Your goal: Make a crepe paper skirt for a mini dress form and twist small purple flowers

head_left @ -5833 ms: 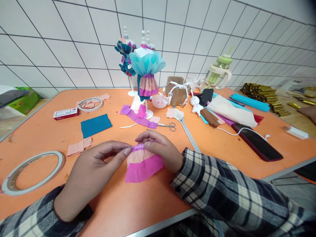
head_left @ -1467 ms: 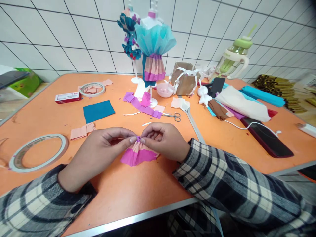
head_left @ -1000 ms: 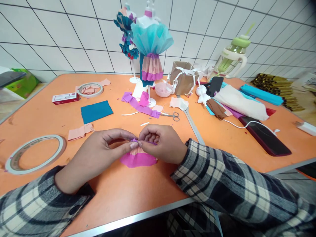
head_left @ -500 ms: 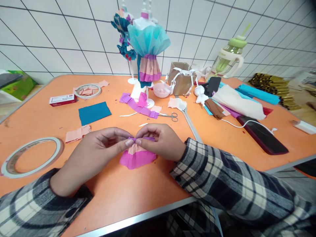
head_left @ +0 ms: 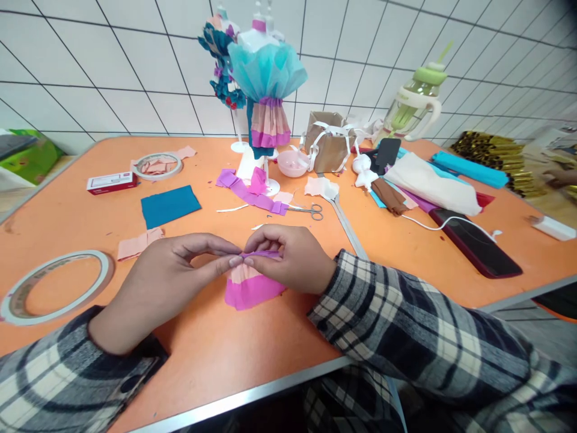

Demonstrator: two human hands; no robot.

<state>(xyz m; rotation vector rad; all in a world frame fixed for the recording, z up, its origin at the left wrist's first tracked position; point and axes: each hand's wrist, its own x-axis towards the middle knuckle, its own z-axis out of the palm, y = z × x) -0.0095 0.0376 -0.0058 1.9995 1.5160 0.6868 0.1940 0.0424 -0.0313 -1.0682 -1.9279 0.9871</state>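
Note:
A pink and peach crepe paper piece [head_left: 253,291], gathered along its purple top edge, hangs between my two hands near the table's front. My left hand [head_left: 174,276] pinches the left end of that edge between thumb and fingertips. Right beside it, my right hand [head_left: 293,257] has thumb and curled fingers closed on the same edge and covers the paper's right part. Behind them lie a purple paper strip [head_left: 250,195] and small scissors [head_left: 311,210]. A dress form in a turquoise and pink paper dress [head_left: 270,72] stands further back.
Tape rolls [head_left: 58,287], a teal paper sheet [head_left: 170,206] and a red-white box [head_left: 112,182] lie left on the orange table [head_left: 216,367]. A pink bowl [head_left: 293,163], a brown bag [head_left: 329,142], a phone [head_left: 475,242] and a green-lidded bottle [head_left: 415,102] are to the right.
The left part of the gathered paper has slid slightly right between my hands, and more of its purple edge shows under my right fingers. The view has shifted slightly. A person's hand appears at far right.

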